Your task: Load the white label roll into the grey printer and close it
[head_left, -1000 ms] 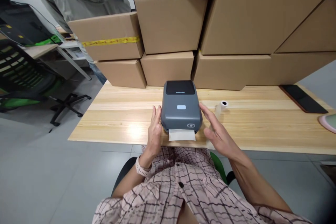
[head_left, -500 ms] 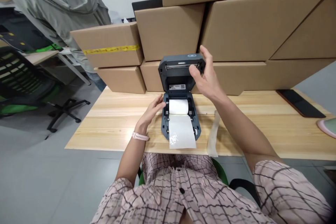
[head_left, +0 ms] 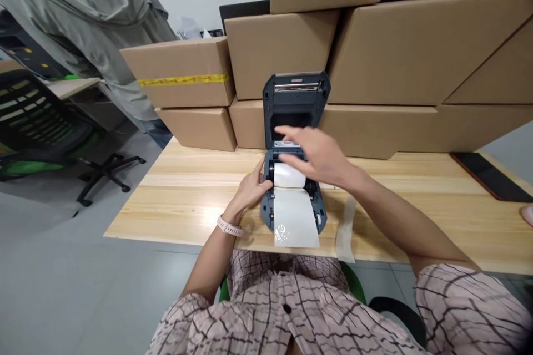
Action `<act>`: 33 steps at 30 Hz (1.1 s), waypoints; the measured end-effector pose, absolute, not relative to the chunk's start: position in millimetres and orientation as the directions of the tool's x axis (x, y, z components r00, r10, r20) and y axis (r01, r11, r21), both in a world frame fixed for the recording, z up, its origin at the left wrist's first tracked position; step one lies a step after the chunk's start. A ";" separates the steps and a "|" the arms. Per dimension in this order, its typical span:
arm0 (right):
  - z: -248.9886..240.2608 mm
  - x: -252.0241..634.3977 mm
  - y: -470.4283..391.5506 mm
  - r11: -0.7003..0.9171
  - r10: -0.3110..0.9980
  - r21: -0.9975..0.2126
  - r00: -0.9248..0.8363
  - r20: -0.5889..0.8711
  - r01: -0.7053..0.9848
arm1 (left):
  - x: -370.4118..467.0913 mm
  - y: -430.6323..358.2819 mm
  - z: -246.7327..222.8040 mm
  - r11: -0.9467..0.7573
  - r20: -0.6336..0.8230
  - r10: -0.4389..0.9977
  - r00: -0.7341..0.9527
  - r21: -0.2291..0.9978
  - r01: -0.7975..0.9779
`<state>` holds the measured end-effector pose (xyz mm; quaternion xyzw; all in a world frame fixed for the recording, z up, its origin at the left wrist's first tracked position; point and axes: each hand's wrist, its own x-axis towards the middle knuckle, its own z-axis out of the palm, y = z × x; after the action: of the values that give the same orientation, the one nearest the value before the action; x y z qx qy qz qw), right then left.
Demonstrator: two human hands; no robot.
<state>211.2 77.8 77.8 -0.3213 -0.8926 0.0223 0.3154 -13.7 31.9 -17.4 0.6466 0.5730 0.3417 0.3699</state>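
A dark grey label printer (head_left: 266, 208) stands on the wooden table with its lid (head_left: 296, 101) raised and tilted back. Inside lies a white label roll (head_left: 289, 175), and its strip (head_left: 295, 216) runs forward over the printer's front edge. My left hand (head_left: 251, 187) rests against the printer's left side, thumb on the rim and fingers apart, holding nothing. Above the roll, in front of the lid, hovers my right hand (head_left: 318, 155), slightly blurred, its fingers spread with nothing in them. A strip of pale backing paper (head_left: 345, 230) lies to the right of the printer.
Stacked cardboard boxes (head_left: 383, 55) line the back of the table (head_left: 175, 199). A black phone (head_left: 491, 176) lies at the right. On the left are an office chair (head_left: 37, 116) and a person in a grey jacket (head_left: 104, 11).
My right hand has let go of the lid and come down over the roll. The lid now leans further back. My left hand has settled against the printer's side, and the view has shifted slightly.
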 end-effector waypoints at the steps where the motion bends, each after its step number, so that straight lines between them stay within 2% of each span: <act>1: 69.2 209.8 77.5 0.799 0.599 -0.253 -0.689 0.407 0.545 | -13.1 31.3 -15.8 -0.072 0.013 0.993 0.121 0.867 0.494; 4: 45.1 203.9 93.7 0.802 0.570 -0.269 -0.819 0.073 0.534 | -12.5 31.2 -12.8 -0.083 -0.001 0.987 0.159 0.852 0.517; 7: 32.0 195.0 114.4 0.791 0.545 -0.281 -0.835 -0.079 0.543 | -13.8 33.0 -13.8 -0.083 -0.011 0.984 0.178 0.855 0.511; 10: 33.0 189.3 124.3 0.791 0.521 -0.322 -0.848 -0.091 0.521 | -15.4 34.4 -16.2 -0.073 -0.020 0.983 0.183 0.871 0.486; 15: 66.4 214.4 121.6 0.812 0.351 -0.511 -0.936 0.042 0.282 | -15.7 33.8 -16.8 -0.088 -0.004 0.981 0.193 0.880 0.466; 17: 84.8 239.8 118.2 0.802 0.348 -0.547 -0.932 0.104 0.238 | -15.3 32.8 -16.2 -0.091 0.001 0.980 0.201 0.893 0.441; 21: 104.0 302.8 114.1 0.754 0.504 -0.583 -0.835 0.219 0.302 | -15.1 31.2 -15.0 -0.094 0.011 0.980 0.197 0.905 0.414; 24: 92.5 342.3 119.2 0.657 0.669 -0.631 -0.705 0.235 0.413 | -14.8 30.7 -14.2 -0.096 0.009 0.979 0.206 0.905 0.415; 28: 53.9 364.6 137.1 0.509 0.810 -0.678 -0.561 0.168 0.531 | -13.3 30.5 -14.0 -0.102 0.022 0.979 0.204 0.915 0.391; 33: 10.2 359.9 149.5 0.351 0.877 -0.735 -0.479 0.041 0.580 | -13.2 31.7 -18.3 -0.092 0.016 0.980 0.198 0.920 0.381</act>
<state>359.9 149.5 10.2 -0.4602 -0.7916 0.3356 0.2210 -13.2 31.7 -18.3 0.6482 0.5249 0.3545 0.4226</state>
